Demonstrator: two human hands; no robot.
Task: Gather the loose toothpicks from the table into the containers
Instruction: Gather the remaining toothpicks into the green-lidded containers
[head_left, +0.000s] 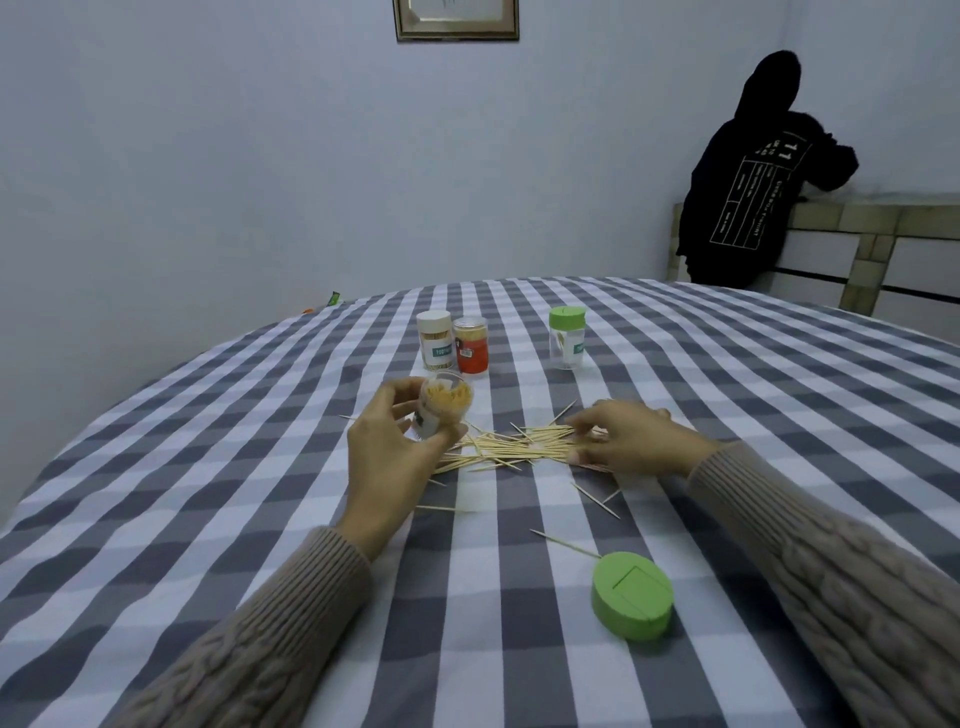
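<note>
Head view, nearest first: a loose green lid (632, 597) lies flat on the checked cloth (208, 467), just nearer than the toothpick pile (511, 444) and to its right. One stray toothpick (565, 543) lies just beyond the lid, its end almost at the lid's far edge. A few more strays lie between the lid and the pile.

Both forearms wear beige knit sleeves. The left hand (387, 447), at the pile's left end, grips an open jar (441, 408), tilted with its mouth toward the camera and already packed with toothpicks. Thumb and fingers curl round the jar's body. The right hand (631, 439) rests on the pile's right end, fingers bent down onto the sticks; whether it pinches any cannot be told.

The pile spreads on the cloth between the two hands, most sticks lying roughly crosswise.

Beyond the pile stand three upright jars: a white-lidded jar (434, 340) and a red jar (470, 345) touching side by side behind the left hand, and a green-capped jar (567, 338) well to their right.

Farther back, past the table on the right, a person in a black hoodie (753, 171) leans on a ledge (857, 215). A picture frame (457, 21) hangs on the wall.
</note>
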